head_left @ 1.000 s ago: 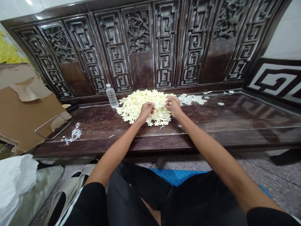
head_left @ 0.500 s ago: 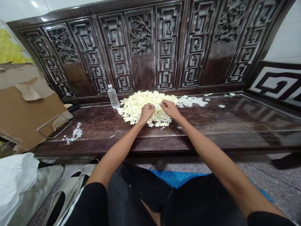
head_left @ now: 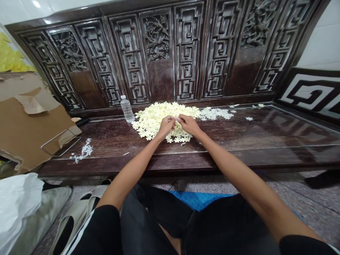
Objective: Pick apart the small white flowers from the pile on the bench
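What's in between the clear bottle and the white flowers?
The head view shows a heap of pale yellow flowers between the clear bottle and the white flowers; the left hand and right hand are there too.

Right hand [head_left: 189, 124] moved inward; beside left hand [head_left: 166, 125]

Hands [head_left: 167, 126] close together over heaped pale-yellow flowers [head_left: 159, 110], clear bottle [head_left: 127, 109] alongside, dark carved bench [head_left: 239, 132]

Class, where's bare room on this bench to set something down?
Widest: the bench seat between the yellow flower pile and armrest, in front of the white flowers. Smaller: between the white scraps and plastic bottle. Crowded: the pile, with the left hand and right hand close together over it.
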The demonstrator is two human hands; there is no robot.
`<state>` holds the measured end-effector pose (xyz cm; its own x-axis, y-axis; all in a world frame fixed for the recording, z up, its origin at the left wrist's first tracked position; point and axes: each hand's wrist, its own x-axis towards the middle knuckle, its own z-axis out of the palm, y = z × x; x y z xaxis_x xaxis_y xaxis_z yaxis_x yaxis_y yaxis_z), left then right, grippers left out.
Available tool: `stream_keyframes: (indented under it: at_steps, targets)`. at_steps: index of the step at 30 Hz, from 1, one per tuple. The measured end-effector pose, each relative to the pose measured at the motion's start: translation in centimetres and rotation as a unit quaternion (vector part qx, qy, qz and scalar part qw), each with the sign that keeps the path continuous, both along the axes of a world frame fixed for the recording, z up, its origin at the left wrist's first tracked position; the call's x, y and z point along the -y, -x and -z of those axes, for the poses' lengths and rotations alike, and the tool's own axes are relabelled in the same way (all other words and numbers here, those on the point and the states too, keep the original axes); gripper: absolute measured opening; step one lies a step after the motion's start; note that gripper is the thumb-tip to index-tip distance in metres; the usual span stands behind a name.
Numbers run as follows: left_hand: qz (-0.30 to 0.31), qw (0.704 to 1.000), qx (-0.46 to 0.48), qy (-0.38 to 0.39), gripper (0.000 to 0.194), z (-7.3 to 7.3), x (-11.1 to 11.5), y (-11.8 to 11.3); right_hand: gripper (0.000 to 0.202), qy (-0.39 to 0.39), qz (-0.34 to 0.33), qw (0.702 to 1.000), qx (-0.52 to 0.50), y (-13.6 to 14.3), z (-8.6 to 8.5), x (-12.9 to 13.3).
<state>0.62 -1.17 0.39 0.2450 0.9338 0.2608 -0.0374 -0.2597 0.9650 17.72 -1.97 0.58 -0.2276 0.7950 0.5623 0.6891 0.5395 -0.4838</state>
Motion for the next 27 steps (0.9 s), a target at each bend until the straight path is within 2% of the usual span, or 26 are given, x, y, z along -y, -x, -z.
stream_keyframes:
  at_steps: [13,20,24,27]
  targets:
    - [0.039,0.999,0.026,0.006,0.027,0.2,-0.1,0.2,0.033,-0.016,0.009,1.000,-0.008,0.1,-0.2,0.1]
    - [0.042,0.999,0.023,-0.016,0.037,-0.9,0.8,0.2,0.026,-0.022,0.034,0.999,-0.011,0.5,-1.2,1.0]
    - [0.028,0.999,0.010,-0.033,0.037,-2.0,2.4,0.0,0.023,-0.031,0.047,0.998,-0.027,0.8,-2.4,3.7]
    - [0.013,0.999,-0.001,-0.043,0.037,-2.6,5.6,0.3,0.025,-0.046,0.063,0.994,-0.070,0.4,-2.6,8.2]
